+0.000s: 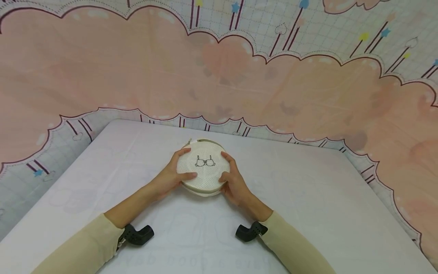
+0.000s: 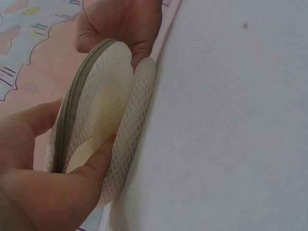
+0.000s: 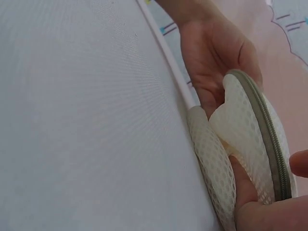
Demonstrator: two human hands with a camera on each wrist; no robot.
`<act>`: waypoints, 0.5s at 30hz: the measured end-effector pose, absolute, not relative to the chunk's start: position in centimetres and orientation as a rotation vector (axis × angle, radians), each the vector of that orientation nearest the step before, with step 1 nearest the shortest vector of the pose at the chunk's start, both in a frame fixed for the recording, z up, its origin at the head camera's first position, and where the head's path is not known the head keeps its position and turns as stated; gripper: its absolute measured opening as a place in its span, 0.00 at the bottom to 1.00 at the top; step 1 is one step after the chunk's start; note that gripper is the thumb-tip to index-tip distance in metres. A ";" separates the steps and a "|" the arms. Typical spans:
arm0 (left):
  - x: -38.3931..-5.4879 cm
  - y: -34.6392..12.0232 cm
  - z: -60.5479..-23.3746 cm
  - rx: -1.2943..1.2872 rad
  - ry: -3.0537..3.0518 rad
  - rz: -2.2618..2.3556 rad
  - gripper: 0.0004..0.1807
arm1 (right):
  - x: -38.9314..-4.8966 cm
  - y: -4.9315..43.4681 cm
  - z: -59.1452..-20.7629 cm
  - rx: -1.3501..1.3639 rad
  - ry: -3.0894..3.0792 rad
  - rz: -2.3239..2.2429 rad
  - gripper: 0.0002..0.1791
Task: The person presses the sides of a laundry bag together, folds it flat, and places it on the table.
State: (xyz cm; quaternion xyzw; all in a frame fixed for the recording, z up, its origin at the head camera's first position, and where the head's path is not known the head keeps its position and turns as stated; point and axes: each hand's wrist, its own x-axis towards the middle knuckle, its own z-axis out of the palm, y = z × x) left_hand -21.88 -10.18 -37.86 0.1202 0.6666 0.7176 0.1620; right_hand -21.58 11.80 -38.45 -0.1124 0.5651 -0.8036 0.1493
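A round cream mesh laundry bag (image 1: 205,177) with a bra drawing on its top is held over the white table. My left hand (image 1: 166,177) grips its left side, thumb on the top face. From the right side my right hand (image 1: 236,185) grips it too, thumb and index finger at the edge. A grey-green zipper (image 2: 72,103) runs round the bag's side. In the wrist views, a finger of each hand sits in the fold between the zippered body and the padded mesh base (image 3: 211,166). The base lies close to the tabletop.
The white tabletop (image 1: 308,213) spreads around the hands. Behind it hangs a pink and white patterned cloth (image 1: 171,68), which also runs down past the table's sides. Black wrist devices (image 1: 138,234) stick out below both sleeves.
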 end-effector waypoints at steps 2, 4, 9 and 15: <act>-21.9 -10.1 -37.9 0.331 1.929 2.030 0.48 | -21.6 11.8 -38.5 -0.312 1.641 -2.307 0.49; -21.9 -10.1 -37.9 0.322 1.939 2.024 0.48 | -21.6 11.7 -38.5 -0.305 1.657 -2.299 0.49; -22.0 -10.1 -37.9 0.321 1.964 2.017 0.48 | -21.6 11.7 -38.4 -0.282 1.688 -2.274 0.49; -22.0 -10.2 -37.7 0.332 2.063 1.969 0.49 | -21.7 11.7 -38.2 -0.250 1.725 -2.247 0.49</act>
